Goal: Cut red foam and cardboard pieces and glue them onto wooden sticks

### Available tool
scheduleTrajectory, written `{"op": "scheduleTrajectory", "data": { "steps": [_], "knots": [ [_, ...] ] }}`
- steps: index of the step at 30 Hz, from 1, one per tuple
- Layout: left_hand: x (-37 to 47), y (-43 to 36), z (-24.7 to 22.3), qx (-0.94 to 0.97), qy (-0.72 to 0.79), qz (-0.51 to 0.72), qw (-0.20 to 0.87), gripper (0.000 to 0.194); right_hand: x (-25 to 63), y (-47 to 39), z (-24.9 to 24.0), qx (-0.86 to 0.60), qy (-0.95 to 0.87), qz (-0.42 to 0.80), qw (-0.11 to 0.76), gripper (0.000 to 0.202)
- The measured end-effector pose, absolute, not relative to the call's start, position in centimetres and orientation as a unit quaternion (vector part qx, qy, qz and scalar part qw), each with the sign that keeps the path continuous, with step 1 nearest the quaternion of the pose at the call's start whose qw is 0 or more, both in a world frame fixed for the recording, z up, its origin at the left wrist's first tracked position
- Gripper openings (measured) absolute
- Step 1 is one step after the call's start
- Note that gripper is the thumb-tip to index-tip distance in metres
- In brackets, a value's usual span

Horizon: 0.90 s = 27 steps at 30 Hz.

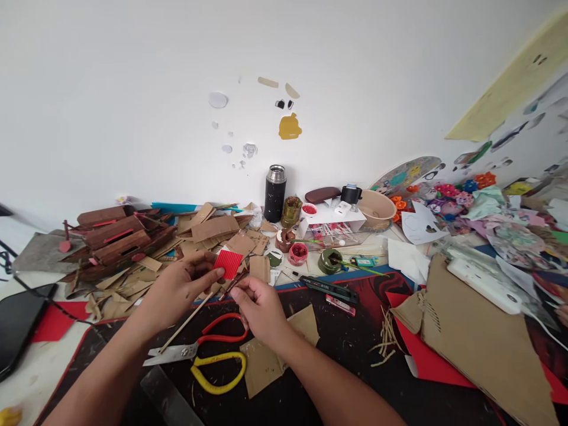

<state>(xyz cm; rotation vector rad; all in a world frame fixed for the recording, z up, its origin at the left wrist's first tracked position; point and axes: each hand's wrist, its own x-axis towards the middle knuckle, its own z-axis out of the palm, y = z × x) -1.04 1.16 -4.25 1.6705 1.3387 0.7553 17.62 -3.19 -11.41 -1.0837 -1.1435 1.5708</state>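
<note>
Centrally, above the dark mat (355,343) on the worktop, left hand (177,290) pinches a red ribbed card piece (228,263) by its left edge, fingers clamped on it. Right hand (260,307) sits just beside, fingertips closed on a thin brown stick (233,284) (whether it touches the card, cannot tell). Below the hands: red-handled scissors (199,346), a yellow-handled tool (219,373), a long wooden skewer (186,322). Cardboard scraps (213,228) pile toward the back-left edge; black flask (275,192) stands at the back.
</note>
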Motion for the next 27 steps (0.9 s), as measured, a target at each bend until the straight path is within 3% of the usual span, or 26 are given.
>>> {"op": "scheduleTrajectory", "data": {
  "steps": [11,20,27],
  "knots": [
    [-1.2,1.1,-4.0,0.666,0.550,0.279,0.419,0.050,17.9,-3.2,-10.9,-0.426,-0.440,0.645,0.457,0.063],
    [-0.8,0.4,-2.9,0.734,0.504,0.183,0.417,0.049,18.3,-2.7,-10.8,-0.419,-0.403,0.659,0.477,0.058],
    [-0.2,0.6,-3.4,0.695,0.501,0.259,0.446,0.050,18.5,-2.8,-10.5,-0.440,-0.439,0.620,0.479,0.049]
  ]
}}
